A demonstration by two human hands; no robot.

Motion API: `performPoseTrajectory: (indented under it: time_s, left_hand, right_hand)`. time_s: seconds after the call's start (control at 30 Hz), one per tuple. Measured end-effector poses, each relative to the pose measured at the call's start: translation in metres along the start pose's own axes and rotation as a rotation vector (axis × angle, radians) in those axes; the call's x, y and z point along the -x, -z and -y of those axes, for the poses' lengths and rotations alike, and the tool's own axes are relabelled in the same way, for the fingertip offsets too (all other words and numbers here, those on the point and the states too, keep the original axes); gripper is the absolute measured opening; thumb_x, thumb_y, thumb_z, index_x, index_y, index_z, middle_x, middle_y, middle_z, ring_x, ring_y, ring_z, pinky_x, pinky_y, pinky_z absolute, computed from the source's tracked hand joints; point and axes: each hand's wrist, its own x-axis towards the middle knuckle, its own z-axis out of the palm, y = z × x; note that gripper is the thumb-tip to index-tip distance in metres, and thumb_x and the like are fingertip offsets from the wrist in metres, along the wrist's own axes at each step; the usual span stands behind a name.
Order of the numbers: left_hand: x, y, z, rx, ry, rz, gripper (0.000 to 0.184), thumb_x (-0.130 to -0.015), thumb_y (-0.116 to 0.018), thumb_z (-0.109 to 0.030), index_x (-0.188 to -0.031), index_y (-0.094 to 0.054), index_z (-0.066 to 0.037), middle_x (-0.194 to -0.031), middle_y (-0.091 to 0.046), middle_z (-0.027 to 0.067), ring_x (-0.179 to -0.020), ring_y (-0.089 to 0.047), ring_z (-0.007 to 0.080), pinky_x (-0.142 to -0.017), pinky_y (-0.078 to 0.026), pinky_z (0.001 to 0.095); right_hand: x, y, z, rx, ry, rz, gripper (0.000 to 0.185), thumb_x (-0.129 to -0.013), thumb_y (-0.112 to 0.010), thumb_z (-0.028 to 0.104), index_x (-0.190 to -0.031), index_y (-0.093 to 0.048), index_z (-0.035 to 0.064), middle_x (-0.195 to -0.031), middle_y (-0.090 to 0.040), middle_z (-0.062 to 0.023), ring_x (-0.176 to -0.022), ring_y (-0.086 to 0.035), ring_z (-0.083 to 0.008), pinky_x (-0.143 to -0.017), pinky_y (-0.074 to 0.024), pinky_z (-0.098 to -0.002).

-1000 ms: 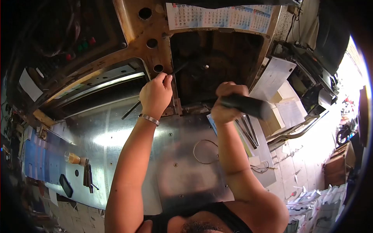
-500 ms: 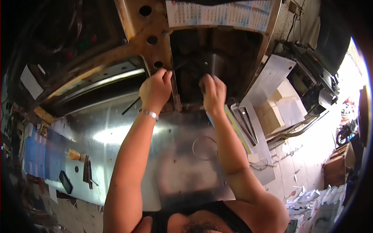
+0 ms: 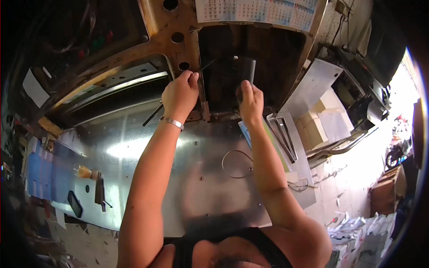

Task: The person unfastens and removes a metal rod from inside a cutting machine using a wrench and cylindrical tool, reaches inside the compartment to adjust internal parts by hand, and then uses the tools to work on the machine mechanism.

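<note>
Presently: left hand (image 3: 181, 94), fingers wrapped round thin dark rod (image 3: 153, 114), held aslant at far edge of metal table (image 3: 219, 149); right hand (image 3: 252, 103), fingers closed on black cylinder (image 3: 248, 70), before dark opening past same edge. Also: phone (image 3: 75, 204), near left corner; glass (image 3: 82, 171), by left edge.

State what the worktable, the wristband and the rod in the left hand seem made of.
Worktable: apparently sheet metal, smooth and semi-glossy, judging by its bright glare and blurred reflections.
Wristband: probably polished metal; it looks silvery and catches light.
Rod: dark, fairly matt, perhaps steel, being thin and straight; plastic remains possible.
</note>
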Motion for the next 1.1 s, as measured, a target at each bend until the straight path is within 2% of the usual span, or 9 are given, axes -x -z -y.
performPoseTrajectory:
  time_s: [0.33, 0.37, 0.43, 0.53, 0.77, 0.8, 0.83, 0.9, 1.1]
  left_hand:
    - [-0.012, 0.0, -0.005, -0.002, 0.023, -0.029, 0.032, -0.103, -0.058, -0.039, -0.095, -0.07, -0.011, -0.08, -0.071, 0.0179, -0.081, -0.069, 0.0435, -0.068, -0.053, 0.0513]
    - [-0.015, 0.001, -0.006, -0.015, 0.023, -0.021, 0.032, -0.103, -0.057, -0.039, -0.096, -0.07, -0.011, -0.081, -0.072, 0.0181, -0.081, -0.069, 0.0438, -0.069, -0.053, 0.0513]
    - [-0.011, 0.008, -0.01, -0.049, 0.021, 0.035, 0.032, -0.103, -0.057, -0.04, -0.096, -0.07, -0.011, -0.083, -0.072, 0.0185, -0.083, -0.068, 0.0443, -0.069, -0.054, 0.0513]
    - [-0.02, 0.0, -0.007, -0.022, -0.02, -0.045, 0.032, -0.103, -0.057, -0.04, -0.097, -0.07, -0.012, -0.082, -0.072, 0.0178, -0.083, -0.069, 0.0442, -0.068, -0.053, 0.0532]
    - [-0.013, -0.002, -0.005, -0.064, 0.014, -0.013, 0.032, -0.103, -0.056, -0.039, -0.095, -0.071, -0.012, -0.08, -0.073, 0.0163, -0.079, -0.071, 0.0415, -0.067, -0.054, 0.0516]
    - [-0.013, -0.001, -0.005, -0.042, 0.007, -0.011, 0.032, -0.103, -0.056, -0.04, -0.096, -0.07, -0.013, -0.081, -0.073, 0.017, -0.081, -0.07, 0.0418, -0.068, -0.054, 0.0523]
    - [-0.011, -0.001, -0.005, -0.025, 0.015, -0.017, 0.032, -0.104, -0.056, -0.04, -0.096, -0.07, -0.012, -0.082, -0.073, 0.0171, -0.082, -0.07, 0.0427, -0.069, -0.054, 0.0527]
    - [-0.012, 0.001, -0.005, -0.009, 0.004, -0.016, 0.034, -0.104, -0.055, -0.042, -0.097, -0.069, -0.011, -0.083, -0.072, 0.0174, -0.083, -0.069, 0.0444, -0.069, -0.053, 0.0537]
    - [-0.014, -0.001, -0.005, -0.065, 0.022, 0.015, 0.035, -0.103, -0.056, -0.043, -0.097, -0.07, -0.012, -0.084, -0.072, 0.017, -0.083, -0.069, 0.0444, -0.07, -0.053, 0.0527]
  right_hand:
    - [0.007, -0.015, 0.035, -0.321, 0.929, -0.21, 0.055, -0.1, -0.054, 0.052, -0.082, -0.06, -0.0002, -0.077, -0.06, -0.0067, -0.061, -0.049, -0.0162, -0.057, -0.0371, -0.0295]
    - [0.014, -0.014, 0.034, 0.117, 0.586, -0.232, 0.054, -0.102, -0.056, 0.051, -0.078, -0.061, 0.0025, -0.068, -0.055, -0.0012, -0.059, -0.048, -0.014, -0.055, -0.0368, -0.0301]
    - [0.001, -0.01, 0.011, 0.014, 0.076, 0.009, 0.05, -0.104, -0.057, 0.046, -0.076, -0.063, 0.0053, -0.062, -0.049, 0.0035, -0.058, -0.047, -0.0103, -0.054, -0.035, -0.0291]
    - [0.013, 0.005, 0.02, -0.205, 0.148, -0.014, 0.054, -0.106, -0.055, 0.049, -0.076, -0.062, 0.005, -0.062, -0.049, 0.0039, -0.056, -0.044, -0.0058, -0.052, -0.0325, -0.0257]
    - [0.005, -0.009, 0.014, -0.471, 0.849, -0.094, 0.06, -0.099, -0.056, 0.061, -0.09, -0.061, 0.0016, -0.079, -0.061, -0.0054, -0.066, -0.05, -0.0107, -0.057, -0.0365, -0.0273]
    - [0.013, -0.016, 0.013, -0.131, 0.591, -0.205, 0.057, -0.102, -0.055, 0.055, -0.081, -0.061, 0.0022, -0.073, -0.058, -0.0035, -0.064, -0.051, -0.0112, -0.056, -0.0368, -0.0282]
    - [0.005, -0.011, 0.012, 0.056, 0.138, 0.026, 0.056, -0.104, -0.052, 0.051, -0.075, -0.06, 0.0035, -0.065, -0.055, -0.0013, -0.061, -0.051, -0.0119, -0.055, -0.0369, -0.0295]
    - [-0.001, -0.006, -0.002, -0.075, -0.074, -0.005, 0.054, -0.106, -0.05, 0.048, -0.075, -0.06, 0.0048, -0.061, -0.052, -0.0002, -0.054, -0.048, -0.0111, -0.051, -0.0351, -0.0299]
    - [0.023, 0.014, 0.029, -0.445, 0.257, -0.106, 0.064, -0.104, -0.047, 0.065, -0.089, -0.061, 0.0034, -0.063, -0.053, -0.0007, -0.049, -0.044, -0.0076, -0.046, -0.0314, -0.0244]
